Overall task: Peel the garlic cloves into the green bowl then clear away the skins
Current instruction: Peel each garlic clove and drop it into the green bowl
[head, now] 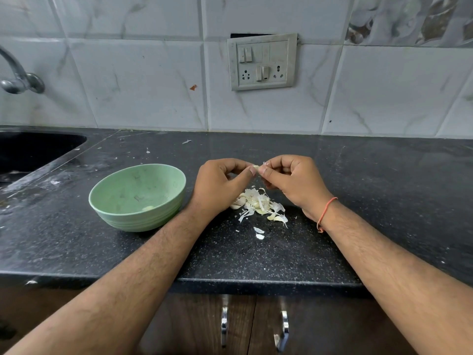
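Hovering above the skins pile (258, 204), left hand (220, 185) and right hand (294, 179) meet fingertip to fingertip, both pinching one garlic clove (256, 167); green bowl (133, 190) sits just left.

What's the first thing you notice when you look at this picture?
Two hands meet in the middle over the dark counter: the left hand and right hand pinch a small garlic clove between their fingertips. Right below them lies a white pile of garlic skins and cloves. Left of the hands stands the green bowl, with one peeled clove inside.
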